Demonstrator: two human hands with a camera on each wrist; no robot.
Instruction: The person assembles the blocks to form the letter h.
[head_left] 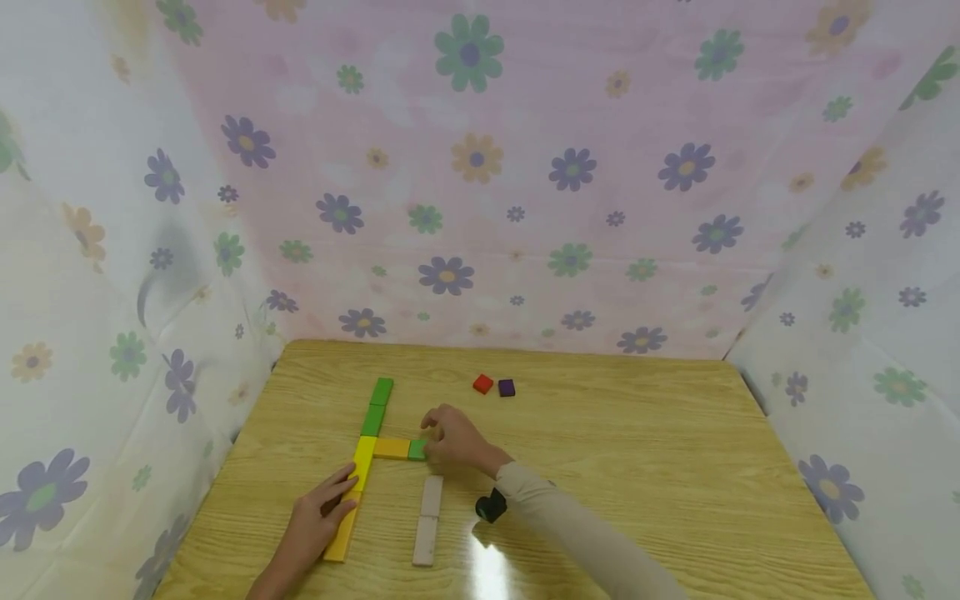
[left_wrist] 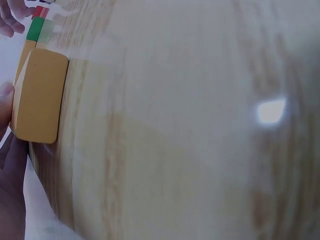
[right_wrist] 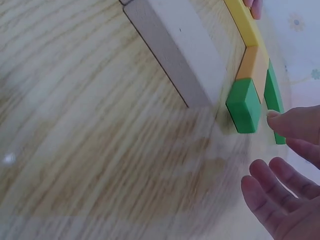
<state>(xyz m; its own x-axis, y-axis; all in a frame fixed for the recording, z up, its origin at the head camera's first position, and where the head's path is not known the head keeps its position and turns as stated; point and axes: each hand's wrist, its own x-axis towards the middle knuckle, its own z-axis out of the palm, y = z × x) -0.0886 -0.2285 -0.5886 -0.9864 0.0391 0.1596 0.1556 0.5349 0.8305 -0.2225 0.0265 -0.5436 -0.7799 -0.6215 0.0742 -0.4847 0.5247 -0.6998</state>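
My left hand (head_left: 313, 515) rests along the left side of a row of blocks, fingertips on the yellow block (head_left: 365, 458) and thumb on the orange-yellow block (head_left: 339, 542) nearest me. Two green blocks (head_left: 373, 420) continue that row at its far end. From the row's middle an orange block (head_left: 392, 448) juts right, and a small green block (head_left: 417, 450) sits against its end. Beside that green block is my right hand (head_left: 459, 442). In the right wrist view its thumb and fingers (right_wrist: 267, 192) are spread apart with nothing between them, close by the green block (right_wrist: 243, 106).
Two pale wooden blocks (head_left: 426, 533) lie end to end, right of the row. A red block (head_left: 483, 384) and a purple block (head_left: 507, 388) sit farther back on the wooden table (head_left: 637, 433). Flowered cloth (head_left: 517, 242) hangs behind and on both sides.
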